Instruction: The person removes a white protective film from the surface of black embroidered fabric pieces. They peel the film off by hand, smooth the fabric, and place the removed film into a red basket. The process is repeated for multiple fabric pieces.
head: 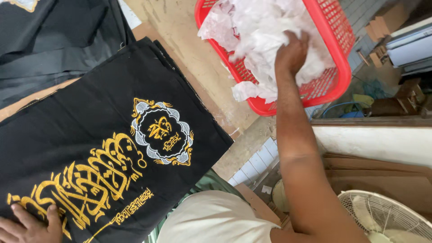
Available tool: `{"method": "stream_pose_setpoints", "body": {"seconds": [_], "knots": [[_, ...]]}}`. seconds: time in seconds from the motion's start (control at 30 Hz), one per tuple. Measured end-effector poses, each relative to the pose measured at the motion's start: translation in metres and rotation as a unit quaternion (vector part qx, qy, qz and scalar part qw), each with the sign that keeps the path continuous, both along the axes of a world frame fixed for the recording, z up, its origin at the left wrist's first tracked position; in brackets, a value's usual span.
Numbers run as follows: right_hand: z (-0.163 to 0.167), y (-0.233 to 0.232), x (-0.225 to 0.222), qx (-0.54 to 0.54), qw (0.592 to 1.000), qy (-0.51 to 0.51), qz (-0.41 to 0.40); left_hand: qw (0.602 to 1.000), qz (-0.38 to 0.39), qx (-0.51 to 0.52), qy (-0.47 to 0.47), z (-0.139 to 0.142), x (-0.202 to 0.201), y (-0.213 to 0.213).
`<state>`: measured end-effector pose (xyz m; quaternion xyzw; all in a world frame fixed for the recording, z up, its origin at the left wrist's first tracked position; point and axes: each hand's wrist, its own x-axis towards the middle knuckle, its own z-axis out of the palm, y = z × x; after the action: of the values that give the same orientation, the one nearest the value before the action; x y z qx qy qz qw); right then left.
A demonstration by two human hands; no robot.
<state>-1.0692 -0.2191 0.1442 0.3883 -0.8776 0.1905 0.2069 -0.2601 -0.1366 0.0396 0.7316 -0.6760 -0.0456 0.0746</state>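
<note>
Close under my chin, the stack of black cloth (90,135) with gold embroidery covers most of the counter (198,58). My left hand (29,225) lies flat with spread fingers on its near edge, probably to stop sliding. Beyond, the red basket (339,76) hangs over the counter edge; my right hand (291,54) closes on white paper scraps (261,27) inside, though I cannot see the fingers well.
</note>
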Motion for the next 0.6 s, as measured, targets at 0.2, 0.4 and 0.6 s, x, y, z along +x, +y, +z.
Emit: {"method": "stream_pose_setpoints", "body": {"seconds": [0.2, 0.4, 0.6], "knots": [[-0.041, -0.020, 0.030, 0.242, 0.964, -0.100, 0.053, 0.966, 0.124, 0.216, 0.075, 0.021, -0.004, -0.034], [-0.044, -0.052, 0.031, 0.331, 0.921, -0.195, 0.071, 0.943, 0.157, 0.286, 0.057, 0.030, 0.008, -0.044], [0.013, -0.035, 0.097, 0.371, 0.920, -0.042, 0.118, 0.959, 0.142, 0.235, 0.074, 0.029, 0.024, -0.036]]}}
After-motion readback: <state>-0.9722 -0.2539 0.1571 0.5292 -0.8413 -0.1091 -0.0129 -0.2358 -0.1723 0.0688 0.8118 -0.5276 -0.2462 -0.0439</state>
